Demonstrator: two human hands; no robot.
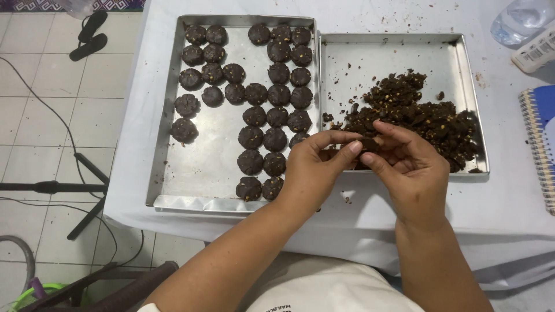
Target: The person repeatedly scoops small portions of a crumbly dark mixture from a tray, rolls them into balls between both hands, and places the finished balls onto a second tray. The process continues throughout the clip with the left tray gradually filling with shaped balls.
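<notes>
1. I see the right tray (399,49) touching the left tray (202,173).
2. Dough balls (254,92) lie in the left tray.
3. The dough heap (416,110) lies in the right tray.
4. The notebook (540,138) lies right of the right tray.

Bright, even light all over, soft and diffuse, no hard shadows anywhere. The white tabletop (509,196) nearly blows out, pale and washed. Dull sheen on the left tray (208,156), a brighter strip of glare along its front rim. The right tray (358,63) reflects grey, smudgy. Faint shadow under both hands. Focus crisp in the middle; edges bow outward, floor tiles (40,115) curving at the left.
</notes>
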